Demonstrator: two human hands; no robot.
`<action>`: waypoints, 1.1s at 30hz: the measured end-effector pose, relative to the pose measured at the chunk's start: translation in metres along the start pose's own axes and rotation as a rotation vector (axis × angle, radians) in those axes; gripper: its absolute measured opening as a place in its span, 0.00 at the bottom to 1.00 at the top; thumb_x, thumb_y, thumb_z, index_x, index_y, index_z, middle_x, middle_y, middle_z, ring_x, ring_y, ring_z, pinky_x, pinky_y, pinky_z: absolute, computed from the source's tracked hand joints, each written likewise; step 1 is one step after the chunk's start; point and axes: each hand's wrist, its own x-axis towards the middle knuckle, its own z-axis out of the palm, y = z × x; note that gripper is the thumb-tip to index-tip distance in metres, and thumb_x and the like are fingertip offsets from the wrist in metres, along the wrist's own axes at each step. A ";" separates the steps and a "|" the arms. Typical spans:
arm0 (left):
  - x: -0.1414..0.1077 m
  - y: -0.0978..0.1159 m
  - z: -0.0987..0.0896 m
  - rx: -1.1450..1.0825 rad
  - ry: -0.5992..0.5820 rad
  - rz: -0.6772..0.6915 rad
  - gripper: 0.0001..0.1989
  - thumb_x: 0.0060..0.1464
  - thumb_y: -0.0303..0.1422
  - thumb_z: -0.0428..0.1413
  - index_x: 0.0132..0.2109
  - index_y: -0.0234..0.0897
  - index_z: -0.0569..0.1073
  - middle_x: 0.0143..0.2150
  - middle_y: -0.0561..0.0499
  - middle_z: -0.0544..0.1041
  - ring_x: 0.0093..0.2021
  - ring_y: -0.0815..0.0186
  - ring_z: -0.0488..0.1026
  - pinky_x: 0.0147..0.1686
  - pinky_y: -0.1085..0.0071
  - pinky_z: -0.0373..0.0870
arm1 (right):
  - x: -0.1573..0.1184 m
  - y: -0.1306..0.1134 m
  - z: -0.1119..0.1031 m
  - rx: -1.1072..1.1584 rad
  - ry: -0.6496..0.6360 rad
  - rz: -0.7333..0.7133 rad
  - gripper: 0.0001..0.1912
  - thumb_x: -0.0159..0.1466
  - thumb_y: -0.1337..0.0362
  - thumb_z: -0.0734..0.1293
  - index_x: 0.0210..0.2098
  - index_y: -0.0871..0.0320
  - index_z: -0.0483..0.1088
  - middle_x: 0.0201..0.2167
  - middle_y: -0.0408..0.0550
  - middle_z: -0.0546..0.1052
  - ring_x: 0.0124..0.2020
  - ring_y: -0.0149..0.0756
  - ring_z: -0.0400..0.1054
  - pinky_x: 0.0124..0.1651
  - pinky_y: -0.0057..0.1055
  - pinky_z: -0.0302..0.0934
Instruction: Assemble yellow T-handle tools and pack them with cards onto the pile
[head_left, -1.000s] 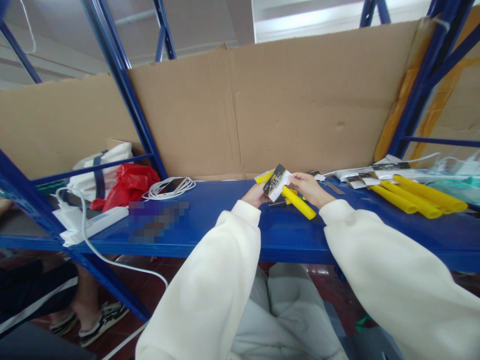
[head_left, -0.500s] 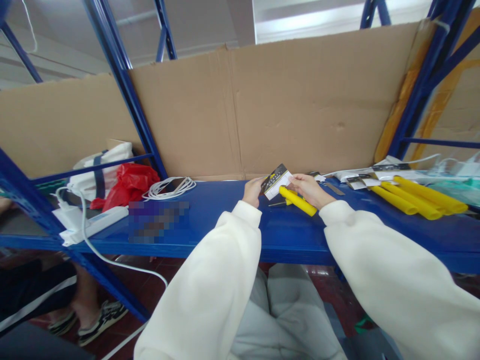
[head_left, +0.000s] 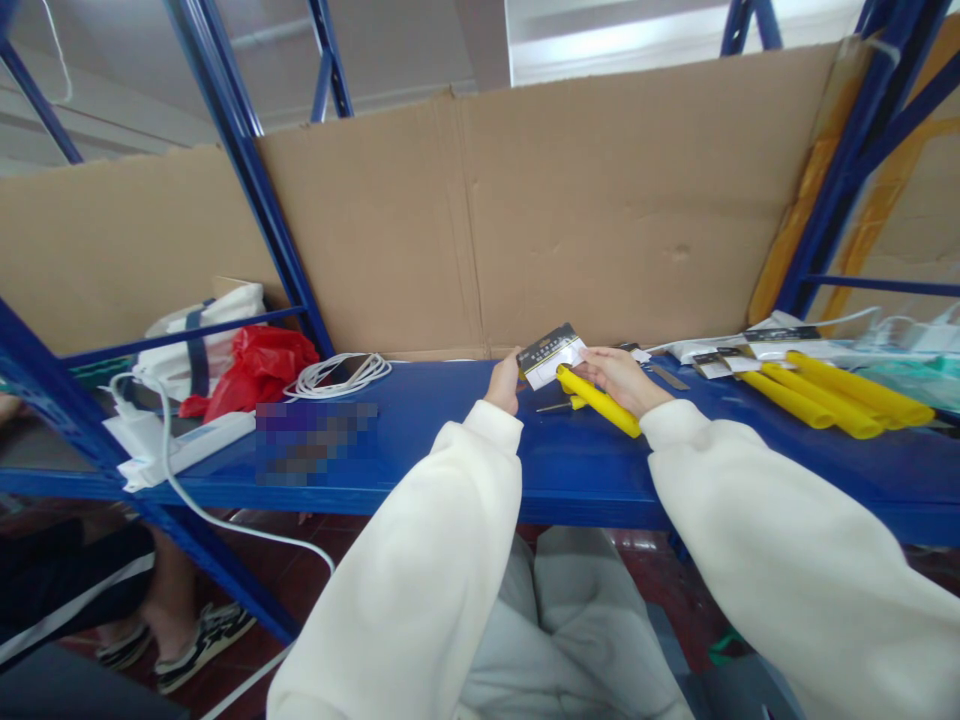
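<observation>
Card [head_left: 549, 358] sits pinched in our left hand's [head_left: 504, 382] and right hand's [head_left: 621, 378] fingers, yellow tube [head_left: 600, 402] alongside — we judge it unfinished; other tubes [head_left: 862, 388] lie aside, seemingly done.

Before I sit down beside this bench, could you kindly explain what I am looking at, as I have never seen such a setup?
There is no machine here: a person works with two bare hands, and every picture comes from one camera worn on the head, looking forward and down.

The left hand and right hand hold a black and white card between them. A yellow tube slants below the right hand's fingers; I cannot tell how firmly it is gripped.

They work over a blue shelf. More yellow tubes lie to the right; to the left are a coiled white cable, a red bag and a power strip. Brown cardboard stands behind.
</observation>
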 end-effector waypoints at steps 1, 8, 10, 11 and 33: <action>0.000 0.001 0.001 -0.033 -0.009 -0.020 0.11 0.58 0.35 0.55 0.30 0.35 0.74 0.24 0.52 0.75 0.29 0.65 0.74 0.36 0.69 0.70 | 0.001 0.000 0.000 0.006 0.010 0.002 0.07 0.58 0.67 0.73 0.28 0.58 0.71 0.28 0.50 0.80 0.31 0.36 0.76 0.46 0.36 0.74; -0.002 -0.001 0.001 -0.004 -0.090 -0.048 0.04 0.53 0.22 0.57 0.32 0.32 0.76 0.25 0.49 0.77 0.29 0.65 0.76 0.38 0.67 0.74 | 0.001 0.001 0.000 -0.026 0.029 0.010 0.05 0.59 0.69 0.72 0.28 0.58 0.72 0.27 0.49 0.80 0.29 0.34 0.76 0.43 0.34 0.74; 0.000 -0.003 -0.001 0.038 -0.063 -0.032 0.07 0.50 0.18 0.56 0.33 0.30 0.77 0.25 0.48 0.78 0.30 0.64 0.77 0.41 0.65 0.75 | 0.000 0.001 0.001 -0.081 0.019 -0.005 0.05 0.58 0.68 0.72 0.28 0.57 0.72 0.27 0.48 0.80 0.29 0.35 0.76 0.42 0.35 0.74; 0.000 -0.004 -0.001 0.048 -0.046 -0.028 0.07 0.49 0.17 0.57 0.33 0.30 0.78 0.26 0.47 0.78 0.31 0.63 0.78 0.41 0.64 0.75 | -0.001 0.002 0.002 -0.120 0.012 -0.027 0.04 0.58 0.67 0.72 0.28 0.57 0.73 0.27 0.47 0.80 0.30 0.36 0.76 0.42 0.35 0.74; 0.007 -0.005 -0.003 -0.068 0.174 0.102 0.11 0.46 0.15 0.54 0.34 0.30 0.76 0.24 0.52 0.74 0.30 0.66 0.77 0.38 0.68 0.74 | -0.008 0.005 0.000 -0.882 -0.180 -0.431 0.17 0.59 0.56 0.69 0.45 0.57 0.71 0.29 0.45 0.76 0.29 0.34 0.69 0.38 0.32 0.65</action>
